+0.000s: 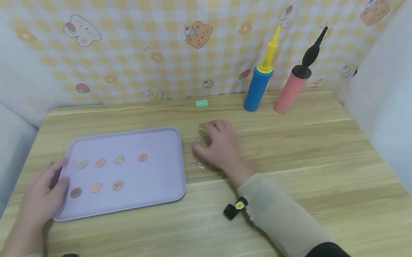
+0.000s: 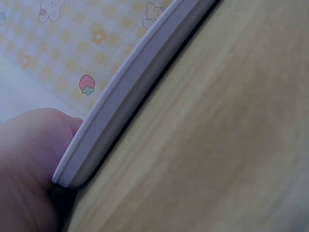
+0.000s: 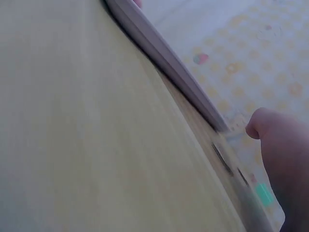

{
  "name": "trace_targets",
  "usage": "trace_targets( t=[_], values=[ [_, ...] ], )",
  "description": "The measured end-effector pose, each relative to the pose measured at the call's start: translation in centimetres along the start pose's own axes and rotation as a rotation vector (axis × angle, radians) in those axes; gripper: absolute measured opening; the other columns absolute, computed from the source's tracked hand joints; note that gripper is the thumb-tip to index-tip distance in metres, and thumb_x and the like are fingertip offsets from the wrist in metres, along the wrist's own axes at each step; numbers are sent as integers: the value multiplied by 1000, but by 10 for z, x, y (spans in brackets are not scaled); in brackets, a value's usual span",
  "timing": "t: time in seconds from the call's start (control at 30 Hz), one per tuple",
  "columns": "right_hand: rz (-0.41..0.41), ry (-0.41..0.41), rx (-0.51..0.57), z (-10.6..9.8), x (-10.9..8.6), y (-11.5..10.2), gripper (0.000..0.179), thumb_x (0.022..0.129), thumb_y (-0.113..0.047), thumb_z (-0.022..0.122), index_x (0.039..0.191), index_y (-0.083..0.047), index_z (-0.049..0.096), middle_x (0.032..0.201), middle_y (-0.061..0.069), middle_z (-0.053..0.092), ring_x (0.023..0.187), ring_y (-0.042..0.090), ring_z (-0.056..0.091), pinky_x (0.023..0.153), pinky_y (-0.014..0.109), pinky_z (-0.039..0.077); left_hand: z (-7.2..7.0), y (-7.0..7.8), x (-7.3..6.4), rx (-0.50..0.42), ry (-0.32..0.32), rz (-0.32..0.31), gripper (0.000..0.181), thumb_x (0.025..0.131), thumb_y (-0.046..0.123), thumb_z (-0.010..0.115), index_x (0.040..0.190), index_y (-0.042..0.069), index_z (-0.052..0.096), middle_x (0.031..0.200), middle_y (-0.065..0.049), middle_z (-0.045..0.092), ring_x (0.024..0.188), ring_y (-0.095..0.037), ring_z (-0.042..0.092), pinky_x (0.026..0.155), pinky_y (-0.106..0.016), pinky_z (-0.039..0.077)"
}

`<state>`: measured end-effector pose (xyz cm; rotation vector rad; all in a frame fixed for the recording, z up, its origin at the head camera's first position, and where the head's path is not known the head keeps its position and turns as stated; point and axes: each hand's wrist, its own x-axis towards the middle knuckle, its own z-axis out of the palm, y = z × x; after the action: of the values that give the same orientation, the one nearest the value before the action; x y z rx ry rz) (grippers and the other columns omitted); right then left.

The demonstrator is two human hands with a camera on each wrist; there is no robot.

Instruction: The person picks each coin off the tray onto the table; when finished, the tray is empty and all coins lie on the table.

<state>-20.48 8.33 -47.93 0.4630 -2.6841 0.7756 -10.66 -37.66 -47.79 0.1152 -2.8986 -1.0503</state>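
Observation:
A lilac tray (image 1: 129, 200) lies on the left of the table. Several coins rest on it in two rows, one of them the upper right copper coin (image 1: 142, 156). My left hand (image 1: 43, 193) grips the tray's left rim, its thumb over the edge. To the right of the tray, my right hand (image 1: 222, 144) is low over the table, with thumb and fingers bent around a silvery coin (image 1: 199, 138). Whether they pinch that coin is unclear. A second silvery coin (image 1: 201, 165) lies nearer, below the thumb. In the right wrist view the thumb (image 3: 263, 128) shows; its fingertips are hidden.
A small mint toy brick (image 1: 201, 103) sits near the table's back edge. Two hand pumps, one blue and yellow (image 1: 254, 91), one pink and black (image 1: 288, 95), stand at the back right. A checked cloth (image 1: 161, 33) hangs behind the table (image 1: 316, 183).

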Motion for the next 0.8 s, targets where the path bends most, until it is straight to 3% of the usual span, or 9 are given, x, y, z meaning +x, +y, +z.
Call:
trace_targets(
  t=[0.13, 0.27, 0.57, 0.7, 0.8],
  values=[
    [-54, -47, -20, 18, 3, -34, 60, 89, -52, 72, 136, -15, 72, 133, 8, 66, 128, 28, 54, 114, 50, 39, -2, -2, 2, 4, 2, 3, 57, 112, 17, 46, 165, 1, 34, 168, -39, 18, 155, -62, 12, 122, -78, 6],
    [-94, -69, -108, 33, 4, -60, 61, 87, -58, 71, 137, -23, 72, 136, 2, 65, 131, 25, 51, 113, 50, 37, 2, -5, 6, -5, 4, 26, 57, 111, 16, 47, 164, 1, 35, 167, -40, 19, 154, -63, 14, 123, -77, 7],
    [-139, -72, -208, 53, 3, -99, 55, 83, -60, 71, 130, -32, 75, 135, -4, 64, 132, 21, 49, 111, 48, 38, 2, -4, 4, -10, 5, 20, 56, 111, 15, 47, 164, 0, 35, 167, -40, 19, 154, -63, 11, 122, -77, 4],
    [-158, -111, -242, 57, 2, -115, 51, 87, -59, 68, 132, -34, 74, 137, -4, 64, 134, 20, 48, 111, 45, 39, 1, -3, 4, -8, 9, 20, 56, 111, 15, 48, 164, 0, 36, 166, -40, 21, 154, -62, 12, 122, -78, 5],
    [-178, -183, -252, 58, 1, -122, 53, 93, -61, 65, 140, -37, 70, 143, -1, 61, 136, 22, 47, 112, 45, 38, 2, -4, 4, -6, 8, 18, 56, 111, 16, 48, 164, 1, 36, 167, -40, 20, 154, -62, 12, 122, -78, 6]
  ],
)
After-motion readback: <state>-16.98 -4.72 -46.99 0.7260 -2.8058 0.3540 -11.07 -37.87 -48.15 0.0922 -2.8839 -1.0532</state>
